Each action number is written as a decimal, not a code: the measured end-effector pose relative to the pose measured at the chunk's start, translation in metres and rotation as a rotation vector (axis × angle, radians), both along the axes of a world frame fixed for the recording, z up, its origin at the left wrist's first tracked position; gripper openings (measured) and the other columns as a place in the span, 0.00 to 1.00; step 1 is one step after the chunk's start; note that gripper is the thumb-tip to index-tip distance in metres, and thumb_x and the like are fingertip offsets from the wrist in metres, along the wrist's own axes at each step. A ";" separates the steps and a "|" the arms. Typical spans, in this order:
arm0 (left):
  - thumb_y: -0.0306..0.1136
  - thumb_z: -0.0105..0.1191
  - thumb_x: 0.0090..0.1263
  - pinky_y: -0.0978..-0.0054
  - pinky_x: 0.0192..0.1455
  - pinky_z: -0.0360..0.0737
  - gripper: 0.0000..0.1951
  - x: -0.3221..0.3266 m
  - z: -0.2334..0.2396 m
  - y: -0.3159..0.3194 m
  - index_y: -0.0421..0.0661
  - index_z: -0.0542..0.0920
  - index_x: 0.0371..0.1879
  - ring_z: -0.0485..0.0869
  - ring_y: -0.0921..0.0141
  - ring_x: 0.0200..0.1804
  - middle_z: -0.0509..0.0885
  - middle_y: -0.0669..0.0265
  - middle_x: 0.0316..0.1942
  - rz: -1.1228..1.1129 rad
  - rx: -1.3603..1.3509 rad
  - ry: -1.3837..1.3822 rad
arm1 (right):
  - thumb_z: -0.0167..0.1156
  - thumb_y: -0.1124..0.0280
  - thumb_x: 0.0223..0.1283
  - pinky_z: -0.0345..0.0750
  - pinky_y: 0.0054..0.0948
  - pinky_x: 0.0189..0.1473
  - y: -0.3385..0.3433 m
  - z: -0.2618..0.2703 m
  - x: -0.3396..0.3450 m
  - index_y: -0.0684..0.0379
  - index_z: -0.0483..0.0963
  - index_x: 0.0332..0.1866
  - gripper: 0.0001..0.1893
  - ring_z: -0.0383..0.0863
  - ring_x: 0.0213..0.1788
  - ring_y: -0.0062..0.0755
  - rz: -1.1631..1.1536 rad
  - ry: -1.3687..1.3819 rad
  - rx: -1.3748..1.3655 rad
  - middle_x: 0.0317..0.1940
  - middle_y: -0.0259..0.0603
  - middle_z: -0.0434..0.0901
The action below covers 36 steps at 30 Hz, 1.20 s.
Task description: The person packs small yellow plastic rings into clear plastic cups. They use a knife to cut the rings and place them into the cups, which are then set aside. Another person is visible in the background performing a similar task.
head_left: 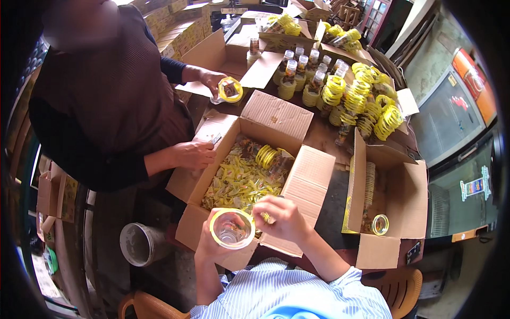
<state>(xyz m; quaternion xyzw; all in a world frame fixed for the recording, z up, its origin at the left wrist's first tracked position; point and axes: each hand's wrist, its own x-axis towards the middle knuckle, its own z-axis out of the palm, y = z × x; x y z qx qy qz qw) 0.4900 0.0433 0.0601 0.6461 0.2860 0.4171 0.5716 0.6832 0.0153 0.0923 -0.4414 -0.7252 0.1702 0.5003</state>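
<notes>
My left hand (207, 239) is wrapped around a clear plastic cup (232, 229) with a yellow rim, its mouth turned up towards me. Close to the right side of that rim, my right hand (281, 219) pinches a small yellow piece of plastic (266, 217). Both hands are over the near edge of an open cardboard box (306, 179). Inside it lies a heap of yellow plastic scraps (243, 175), with a row of yellow-rimmed cups (267, 156) on its side at the far right.
A co-worker (107, 95) stands at left, holding a yellow-rimmed cup (230, 89) and a small blade (215, 138). Stacked cups (354, 95) crowd the table beyond. Another open box (410, 199) stands at right, a bucket (137, 244) at lower left, chairs (153, 305) near me.
</notes>
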 end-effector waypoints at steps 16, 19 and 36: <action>0.27 0.70 0.40 0.73 0.50 0.75 0.31 0.009 -0.001 0.003 0.42 0.71 0.47 0.77 0.72 0.46 0.76 0.65 0.43 -0.031 -0.084 -0.127 | 0.62 0.78 0.45 0.76 0.28 0.37 -0.014 0.002 0.004 0.59 0.77 0.37 0.11 0.80 0.34 0.33 -0.018 -0.044 0.054 0.33 0.40 0.78; 0.28 0.70 0.39 0.73 0.50 0.75 0.32 0.011 -0.006 0.004 0.41 0.71 0.48 0.77 0.73 0.46 0.76 0.64 0.44 -0.056 -0.085 -0.143 | 0.65 0.75 0.42 0.76 0.28 0.38 -0.013 -0.006 0.008 0.57 0.77 0.36 0.12 0.80 0.33 0.31 -0.047 -0.238 0.177 0.32 0.36 0.78; 0.25 0.70 0.42 0.73 0.48 0.76 0.42 0.035 -0.013 0.001 0.46 0.57 0.56 0.77 0.71 0.47 0.76 0.62 0.45 0.147 -0.071 0.036 | 0.65 0.69 0.42 0.77 0.27 0.37 -0.014 -0.023 0.013 0.57 0.76 0.35 0.12 0.78 0.36 0.28 -0.058 -0.423 0.213 0.33 0.33 0.76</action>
